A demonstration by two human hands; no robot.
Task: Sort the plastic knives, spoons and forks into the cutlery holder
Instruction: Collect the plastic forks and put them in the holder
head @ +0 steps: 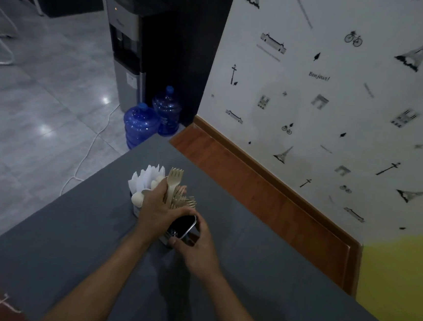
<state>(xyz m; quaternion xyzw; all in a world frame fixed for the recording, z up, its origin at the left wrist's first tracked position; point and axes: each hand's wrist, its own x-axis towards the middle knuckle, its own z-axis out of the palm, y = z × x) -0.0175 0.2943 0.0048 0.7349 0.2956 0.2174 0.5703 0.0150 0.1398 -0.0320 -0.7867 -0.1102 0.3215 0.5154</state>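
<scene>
Head view looks down past a wallpapered wall [337, 107] printed with towers and bicycles, and a grey tiled floor [43, 107] on the left. A grey table [258, 279] fills the lower frame, with a wooden ledge [254, 184] between it and the wall. Beyond the table's far corner stands a water dispenser [124, 42], with two blue water jugs [140, 126] at its foot and a white cable [88, 149] trailing over the tiles.

A metal cutlery holder [189, 228] stands on the table, largely hidden by both hands. The right hand [197, 248] grips its near compartment, which looks dark and empty, thumb on the near side and fingers curled over the far rim. The left hand [154, 206] reaches over the middle, fingers closed round the handle of an upright beige fork [174, 180]. Just right of it the other beige forks [185, 200] fan out of their compartment. White knives [150, 175] stand at the far left, and white spoons [136, 198] sit beside the left hand.
</scene>
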